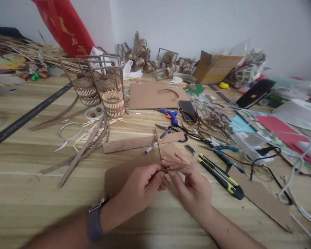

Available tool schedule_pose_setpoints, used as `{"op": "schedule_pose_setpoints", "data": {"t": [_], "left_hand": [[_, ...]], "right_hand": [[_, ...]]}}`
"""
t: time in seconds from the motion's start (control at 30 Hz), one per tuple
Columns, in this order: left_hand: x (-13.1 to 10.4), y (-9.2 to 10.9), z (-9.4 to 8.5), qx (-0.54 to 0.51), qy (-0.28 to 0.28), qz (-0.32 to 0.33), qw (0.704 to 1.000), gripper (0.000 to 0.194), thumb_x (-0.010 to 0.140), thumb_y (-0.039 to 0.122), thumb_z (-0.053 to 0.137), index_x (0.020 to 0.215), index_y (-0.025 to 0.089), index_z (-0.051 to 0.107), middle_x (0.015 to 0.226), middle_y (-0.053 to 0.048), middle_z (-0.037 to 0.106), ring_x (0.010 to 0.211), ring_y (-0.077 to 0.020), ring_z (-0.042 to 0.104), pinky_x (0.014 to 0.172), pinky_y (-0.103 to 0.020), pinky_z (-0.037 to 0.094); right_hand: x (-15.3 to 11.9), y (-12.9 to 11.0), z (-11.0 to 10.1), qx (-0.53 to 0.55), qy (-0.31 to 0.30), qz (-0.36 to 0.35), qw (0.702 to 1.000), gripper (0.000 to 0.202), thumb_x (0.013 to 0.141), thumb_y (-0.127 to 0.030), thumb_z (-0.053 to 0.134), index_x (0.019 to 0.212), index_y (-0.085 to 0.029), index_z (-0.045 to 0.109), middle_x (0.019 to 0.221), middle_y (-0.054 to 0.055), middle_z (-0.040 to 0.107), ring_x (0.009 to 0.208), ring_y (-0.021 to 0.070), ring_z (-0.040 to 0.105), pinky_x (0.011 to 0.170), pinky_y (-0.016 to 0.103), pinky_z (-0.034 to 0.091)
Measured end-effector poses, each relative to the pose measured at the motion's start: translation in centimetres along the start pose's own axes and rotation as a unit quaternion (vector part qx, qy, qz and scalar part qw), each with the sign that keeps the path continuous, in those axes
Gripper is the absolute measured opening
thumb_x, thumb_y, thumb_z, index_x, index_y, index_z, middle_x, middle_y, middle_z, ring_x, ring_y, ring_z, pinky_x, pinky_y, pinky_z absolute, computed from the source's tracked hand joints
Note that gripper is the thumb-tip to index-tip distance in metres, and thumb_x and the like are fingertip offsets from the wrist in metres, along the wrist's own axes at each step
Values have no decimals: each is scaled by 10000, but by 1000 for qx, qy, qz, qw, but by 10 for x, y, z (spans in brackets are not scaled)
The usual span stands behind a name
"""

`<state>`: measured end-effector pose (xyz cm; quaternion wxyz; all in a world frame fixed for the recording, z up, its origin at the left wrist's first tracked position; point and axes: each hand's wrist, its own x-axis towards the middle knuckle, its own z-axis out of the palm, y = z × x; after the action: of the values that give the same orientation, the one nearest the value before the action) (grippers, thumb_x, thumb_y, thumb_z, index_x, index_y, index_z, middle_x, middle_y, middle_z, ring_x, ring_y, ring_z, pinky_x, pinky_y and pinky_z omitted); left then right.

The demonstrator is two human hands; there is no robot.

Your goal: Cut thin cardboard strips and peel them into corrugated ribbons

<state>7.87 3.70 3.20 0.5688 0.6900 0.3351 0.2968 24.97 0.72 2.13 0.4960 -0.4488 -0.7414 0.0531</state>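
Note:
My left hand (142, 186), with a watch at the wrist, is closed in a pinch on a thin brown cardboard strip (159, 147). One end of that strip points up and away from the fingertips. My right hand (194, 186) meets the left one and pinches what looks like the same strip, running sideways between the fingers. Its far end is blurred, and the fingers partly hide where the pieces meet. Under both hands lies a flat piece of cardboard (116, 176). A yellow and black utility knife (217, 174) rests just right of my right hand.
Small slatted lantern baskets (113, 102) stand at the left behind loose sticks and strips (80, 155). Ahead lie a blue glue gun (171, 116), scissors (181, 133), a pen (155, 142) and a phone (188, 110). Pliers (228, 148), cables and cardboard crowd the right.

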Motion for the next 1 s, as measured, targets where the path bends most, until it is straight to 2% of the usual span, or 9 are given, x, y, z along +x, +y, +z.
{"op": "schedule_pose_setpoints", "data": {"t": [0.1,0.27,0.4,0.57,0.7,0.8,0.9,1.0], "left_hand": [[2,-1,0,-38,4,-16,999,286,964,375,438,845,164,589,744,-39,661,686,-153,623,658,-245,488],[2,-1,0,-43,9,-43,998,287,947,405,475,908,157,613,748,-36,652,689,-160,614,652,-254,485],[2,-1,1,-81,13,-56,995,325,932,440,494,844,147,604,722,-34,621,668,-153,586,626,-245,481],[2,1,1,-78,14,-55,995,311,942,392,464,836,140,615,701,-33,627,635,-143,593,607,-233,482],[1,2,1,-67,19,-57,996,316,939,364,463,804,137,637,666,-34,636,615,-143,604,587,-225,477],[1,2,-1,-50,16,-56,997,327,937,350,468,750,141,637,652,-37,646,606,-142,618,587,-221,481],[1,2,-3,-28,4,-43,999,319,934,324,471,731,144,639,654,-36,654,610,-138,623,591,-214,483],[1,2,-4,-22,-11,-40,999,300,937,316,462,767,143,639,701,-46,672,642,-143,632,608,-221,494]], "right_hand": [[0,4,0,6,7,10,1000,140,890,-161,619,980,-266,640,969,25,774,983,216,730,996,451,534],[-1,5,4,32,15,53,998,99,892,-184,630,929,-273,652,887,2,771,896,204,745,963,432,553],[-1,1,6,34,3,47,998,91,893,-200,635,926,-281,663,906,3,775,904,199,740,924,395,566],[-2,-2,6,29,7,47,998,80,902,-232,634,945,-282,678,910,9,775,912,205,735,929,402,556],[-3,-2,4,67,1,83,994,91,904,-235,631,956,-277,693,928,37,760,924,204,721,808,354,592],[-1,-2,3,137,3,134,981,63,918,-260,618,905,-257,679,913,37,763,881,181,727,741,296,599],[2,-2,3,218,23,191,957,145,917,-315,628,797,-234,618,862,29,772,775,165,733,671,265,597],[3,-2,4,249,33,214,944,184,905,-337,646,765,-232,589,847,20,773,748,159,731,653,254,592]]}}
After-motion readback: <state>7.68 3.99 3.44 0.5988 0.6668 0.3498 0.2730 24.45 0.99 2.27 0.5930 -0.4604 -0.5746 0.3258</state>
